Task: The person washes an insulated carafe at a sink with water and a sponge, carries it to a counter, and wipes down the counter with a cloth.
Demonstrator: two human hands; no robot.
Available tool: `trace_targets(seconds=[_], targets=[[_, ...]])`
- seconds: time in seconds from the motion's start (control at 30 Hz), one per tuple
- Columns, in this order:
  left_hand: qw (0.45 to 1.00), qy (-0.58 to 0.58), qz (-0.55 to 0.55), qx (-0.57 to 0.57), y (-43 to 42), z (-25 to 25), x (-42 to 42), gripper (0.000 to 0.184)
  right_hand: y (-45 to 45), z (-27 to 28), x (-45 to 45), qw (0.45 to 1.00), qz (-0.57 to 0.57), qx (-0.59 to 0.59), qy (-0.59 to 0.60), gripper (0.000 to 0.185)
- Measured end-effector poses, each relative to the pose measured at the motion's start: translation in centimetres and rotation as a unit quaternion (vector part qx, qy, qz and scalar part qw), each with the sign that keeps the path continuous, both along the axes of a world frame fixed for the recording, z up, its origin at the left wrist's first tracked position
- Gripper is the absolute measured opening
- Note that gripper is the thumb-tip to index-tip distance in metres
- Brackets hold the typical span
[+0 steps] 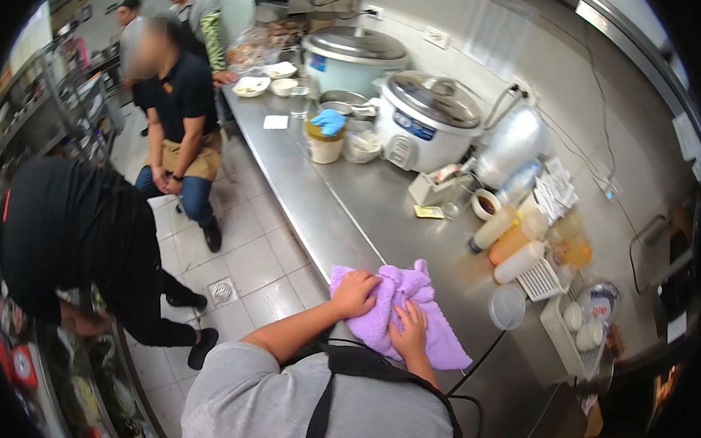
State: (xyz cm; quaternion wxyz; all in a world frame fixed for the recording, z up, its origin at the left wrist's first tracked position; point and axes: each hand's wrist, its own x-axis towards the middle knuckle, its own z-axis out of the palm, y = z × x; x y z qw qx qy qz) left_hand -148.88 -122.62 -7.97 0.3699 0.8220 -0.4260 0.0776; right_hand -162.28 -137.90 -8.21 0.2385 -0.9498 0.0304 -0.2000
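Note:
A fluffy purple towel (447,347) lies rumpled at the front edge of the steel counter, with raised folds around its middle. My left hand (354,294) presses on its left part, fingers closed into the cloth. Lower and to the right, my right hand (410,332) has its fingers bent over the folds, gripping the same towel. The fabric is bunched between the two hands. Anything under the towel is hidden.
Rice cookers (428,121) stand along the wall. Squeeze bottles (519,263), a round plastic lid (507,306) and a white basket (568,339) are at right. A black cable (482,361) crosses the counter. One person (80,240) bends at left; others are farther back.

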Motion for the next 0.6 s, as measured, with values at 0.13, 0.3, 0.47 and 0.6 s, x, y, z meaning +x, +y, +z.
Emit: trace_targets(seconds=[0.13,0.3,0.47,0.6], targets=[[1.0,-0.015,-0.003,-0.014,0.1,-0.3,0.0,0.043,0.0,-0.2,0.0,1.0,-0.003,-0.001,0.002,0.042],[1.0,0.014,0.004,0.0,0.1,0.2,0.0,0.042,-0.5,0.6,-0.4,0.994,0.009,0.103,-0.021,0.039],[0.999,-0.028,-0.019,0.002,-0.6,0.2,0.1,0.042,-6.1,1.0,-4.5,0.954,-0.134,0.236,-0.129,0.033],[0.998,-0.042,-0.038,-0.013,-0.9,-0.1,0.2,0.04,-13.3,1.8,-14.1,0.889,-0.428,0.101,-0.124,0.04]])
